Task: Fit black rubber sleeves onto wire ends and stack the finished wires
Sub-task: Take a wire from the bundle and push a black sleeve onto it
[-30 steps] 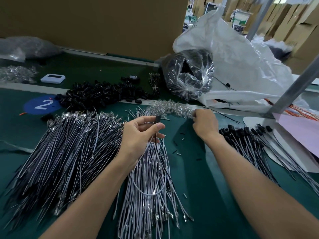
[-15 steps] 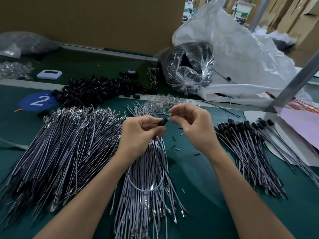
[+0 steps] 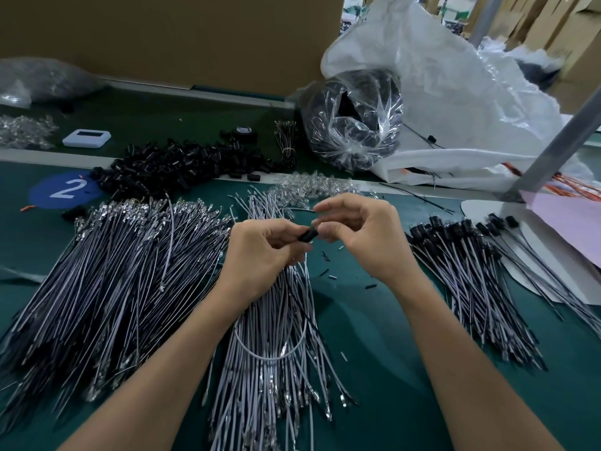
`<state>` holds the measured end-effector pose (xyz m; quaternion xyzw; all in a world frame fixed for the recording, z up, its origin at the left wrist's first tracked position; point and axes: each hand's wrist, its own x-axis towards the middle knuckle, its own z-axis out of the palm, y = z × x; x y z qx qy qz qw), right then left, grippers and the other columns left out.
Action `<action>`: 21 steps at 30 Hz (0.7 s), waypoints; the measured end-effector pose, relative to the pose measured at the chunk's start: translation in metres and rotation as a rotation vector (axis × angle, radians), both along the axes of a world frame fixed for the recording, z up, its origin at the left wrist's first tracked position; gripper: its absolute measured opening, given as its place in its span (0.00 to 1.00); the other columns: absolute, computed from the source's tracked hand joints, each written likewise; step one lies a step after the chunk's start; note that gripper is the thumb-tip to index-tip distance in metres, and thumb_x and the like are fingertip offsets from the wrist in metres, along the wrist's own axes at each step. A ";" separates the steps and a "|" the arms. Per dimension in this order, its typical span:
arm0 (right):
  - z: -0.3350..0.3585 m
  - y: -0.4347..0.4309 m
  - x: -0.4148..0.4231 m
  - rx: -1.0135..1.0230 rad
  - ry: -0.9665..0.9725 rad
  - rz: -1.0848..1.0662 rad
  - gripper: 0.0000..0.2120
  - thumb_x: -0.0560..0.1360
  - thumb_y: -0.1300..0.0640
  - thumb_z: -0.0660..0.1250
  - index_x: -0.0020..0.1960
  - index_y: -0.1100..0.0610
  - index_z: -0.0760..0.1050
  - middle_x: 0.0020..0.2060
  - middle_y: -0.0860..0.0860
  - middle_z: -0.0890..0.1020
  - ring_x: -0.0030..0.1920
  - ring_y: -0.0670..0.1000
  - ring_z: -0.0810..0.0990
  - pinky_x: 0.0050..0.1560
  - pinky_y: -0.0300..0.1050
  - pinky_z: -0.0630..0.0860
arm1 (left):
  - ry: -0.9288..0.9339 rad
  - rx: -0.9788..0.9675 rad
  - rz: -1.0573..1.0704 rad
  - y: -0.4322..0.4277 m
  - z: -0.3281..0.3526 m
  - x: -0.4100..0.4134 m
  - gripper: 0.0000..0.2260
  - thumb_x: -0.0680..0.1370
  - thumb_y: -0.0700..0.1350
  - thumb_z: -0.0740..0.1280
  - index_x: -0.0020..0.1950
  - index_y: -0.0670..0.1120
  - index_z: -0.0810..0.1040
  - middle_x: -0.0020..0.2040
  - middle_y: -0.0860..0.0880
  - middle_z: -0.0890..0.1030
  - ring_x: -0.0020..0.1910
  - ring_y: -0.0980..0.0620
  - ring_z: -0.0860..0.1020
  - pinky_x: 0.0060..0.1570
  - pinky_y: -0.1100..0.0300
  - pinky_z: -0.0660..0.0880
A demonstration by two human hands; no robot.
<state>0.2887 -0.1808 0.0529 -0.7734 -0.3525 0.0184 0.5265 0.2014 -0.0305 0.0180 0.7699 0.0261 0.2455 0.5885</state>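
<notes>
The left hand (image 3: 260,252) curls palm-down and pinches a small black rubber sleeve (image 3: 307,235) between thumb and fingertips. The right hand (image 3: 364,236) meets it from the right, its thumb and forefinger closed at the sleeve's end, the other fingers arched above. Both hover over a middle bundle of grey wires (image 3: 276,320) on the green surface (image 3: 374,336). Sleeved finished wires (image 3: 471,271) lie stacked to the right, loose black sleeves (image 3: 182,164) far left.

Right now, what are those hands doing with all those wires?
A person is putting little black rubber sleeves onto wire ends. The left hand pinches one black sleeve while the right hand works at its end. Loose sleeves lie in a heap at the back, bare wires lie on the left, and finished wires are stacked on the right of the green table.
</notes>
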 end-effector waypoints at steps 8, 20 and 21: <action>0.002 -0.007 0.002 -0.079 -0.072 -0.014 0.06 0.71 0.66 0.75 0.41 0.55 0.84 0.30 0.51 0.84 0.30 0.48 0.81 0.35 0.43 0.79 | 0.005 -0.026 -0.047 0.000 -0.001 0.001 0.15 0.70 0.30 0.74 0.46 0.51 0.84 0.38 0.49 0.86 0.34 0.52 0.84 0.40 0.64 0.80; -0.003 -0.002 -0.001 -0.097 -0.144 -0.026 0.06 0.70 0.68 0.74 0.41 0.59 0.83 0.29 0.53 0.83 0.30 0.52 0.81 0.36 0.51 0.80 | -0.016 0.040 0.003 0.000 -0.004 0.001 0.16 0.70 0.31 0.75 0.48 0.50 0.84 0.36 0.47 0.85 0.33 0.50 0.84 0.40 0.58 0.83; -0.003 -0.002 -0.001 -0.088 -0.136 -0.021 0.06 0.70 0.69 0.74 0.40 0.59 0.83 0.29 0.54 0.83 0.30 0.52 0.81 0.35 0.50 0.81 | -0.015 0.047 0.001 0.000 -0.004 0.000 0.15 0.70 0.31 0.75 0.48 0.50 0.84 0.36 0.47 0.85 0.33 0.50 0.84 0.40 0.57 0.83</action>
